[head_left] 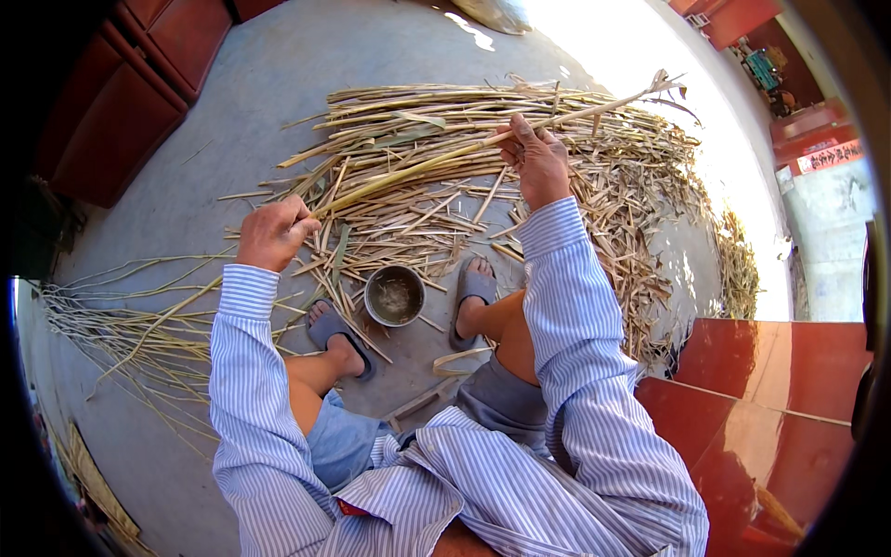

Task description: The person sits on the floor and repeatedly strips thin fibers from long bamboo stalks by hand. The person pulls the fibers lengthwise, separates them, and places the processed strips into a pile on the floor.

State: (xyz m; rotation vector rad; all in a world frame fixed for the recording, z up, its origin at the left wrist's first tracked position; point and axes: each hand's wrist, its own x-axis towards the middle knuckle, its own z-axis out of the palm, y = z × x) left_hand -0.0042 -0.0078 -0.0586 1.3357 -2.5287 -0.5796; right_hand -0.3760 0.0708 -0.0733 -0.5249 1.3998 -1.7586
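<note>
A long yellowish reed stalk slants up to the right between my two hands, with dry leaves at its far tip. My left hand is closed around its thicker lower end. Farther along, my right hand pinches the stalk between thumb and fingers. Beneath and beyond it lies a heap of cut stalks, roughly lined up side to side. A small metal bowl with murky liquid sits on the floor between my sandalled feet.
Dry leaf husks pile up on the right. Thin, branching twigs spread over the floor at left. Dark red furniture stands at the far left, and glossy red panels lie close on my right.
</note>
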